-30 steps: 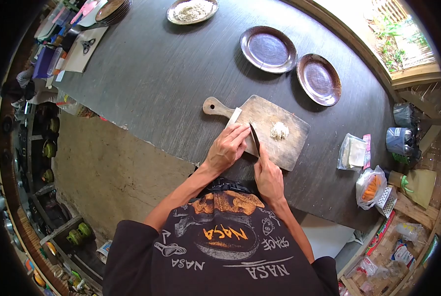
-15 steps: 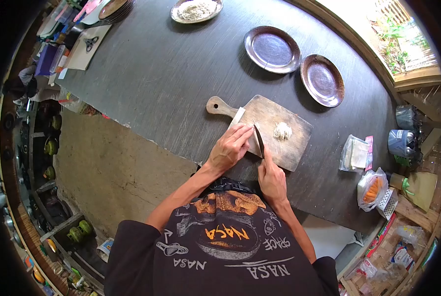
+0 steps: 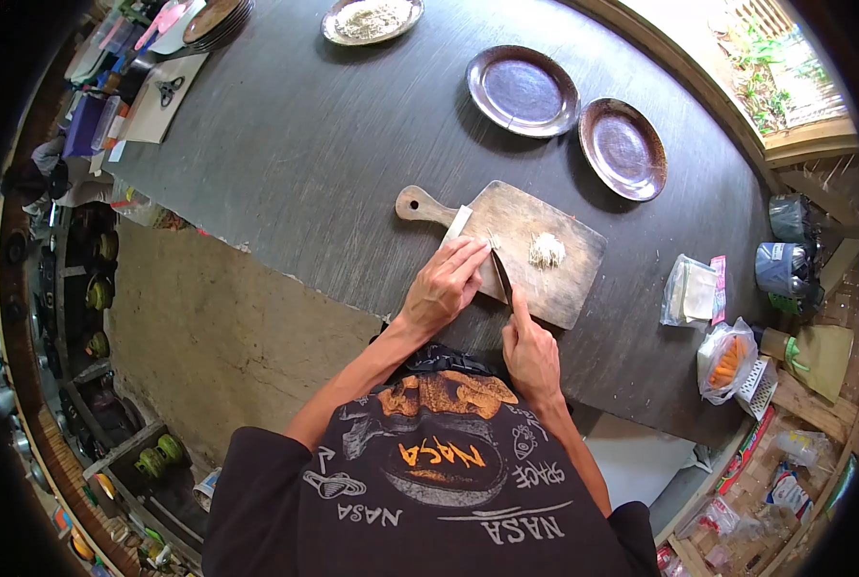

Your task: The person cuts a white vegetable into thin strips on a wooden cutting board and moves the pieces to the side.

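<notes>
A wooden cutting board (image 3: 572, 288) with a round-holed handle lies near the table's front edge. My left hand (image 3: 443, 288) presses its closed fingers on a long white strip of food (image 3: 458, 223), whose far end sticks out past the fingertips toward the board's handle. In my right hand (image 3: 532, 358) is a knife (image 3: 501, 275), its dark blade right beside the left fingertips at the strip's cut end. A small heap of thin white shreds (image 3: 547, 251) rests on the right half of the board, with a few loose bits near the blade.
Two brown plates (image 3: 522, 91) (image 3: 622, 149) stand beyond the board, and a plate of pale shreds (image 3: 372, 17) sits farther left. Scissors (image 3: 169, 90) lie at the far left. To the right are a plastic packet (image 3: 689, 291), bagged carrots (image 3: 727, 362) and a grater (image 3: 758, 387).
The knife tip has shifted slightly left, closer against the left fingertips. The whole view has moved a little; both hands keep their grips.
</notes>
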Demonstrator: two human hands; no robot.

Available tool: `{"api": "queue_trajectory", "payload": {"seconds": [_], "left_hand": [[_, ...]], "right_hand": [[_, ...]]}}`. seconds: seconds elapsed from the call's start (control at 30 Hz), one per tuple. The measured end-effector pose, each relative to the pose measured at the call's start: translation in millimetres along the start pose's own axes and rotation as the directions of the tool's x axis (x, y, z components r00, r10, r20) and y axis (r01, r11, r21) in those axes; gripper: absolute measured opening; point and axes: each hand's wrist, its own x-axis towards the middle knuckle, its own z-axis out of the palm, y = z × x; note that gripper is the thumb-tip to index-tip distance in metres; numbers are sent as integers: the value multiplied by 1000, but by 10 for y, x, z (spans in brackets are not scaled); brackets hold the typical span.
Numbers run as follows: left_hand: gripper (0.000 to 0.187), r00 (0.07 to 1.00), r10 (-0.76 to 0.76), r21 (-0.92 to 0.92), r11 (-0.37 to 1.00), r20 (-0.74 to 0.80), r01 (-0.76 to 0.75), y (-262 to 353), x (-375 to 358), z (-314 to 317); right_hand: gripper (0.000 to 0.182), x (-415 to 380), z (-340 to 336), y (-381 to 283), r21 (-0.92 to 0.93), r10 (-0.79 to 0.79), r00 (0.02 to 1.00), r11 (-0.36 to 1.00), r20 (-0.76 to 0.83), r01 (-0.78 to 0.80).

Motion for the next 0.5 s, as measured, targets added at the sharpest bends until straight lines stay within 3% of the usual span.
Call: {"api": "queue_trajectory", "payload": {"seconds": [0.3, 0.37, 0.5], "left_hand": [[39, 1000, -14, 13, 1000, -7, 14, 3, 2, -11], [39, 1000, -18, 8, 1000, -8, 19, 17, 9, -9], [38, 1000, -10, 19, 1000, -29, 11, 24, 21, -22]], "right_hand": [[64, 161, 25, -53, 56, -30, 1000, 998, -11, 30], [63, 172, 28, -64, -32, -16, 1000, 999, -10, 15], [64, 89, -16, -73, -34, 15, 1000, 999, 24, -14]]}}
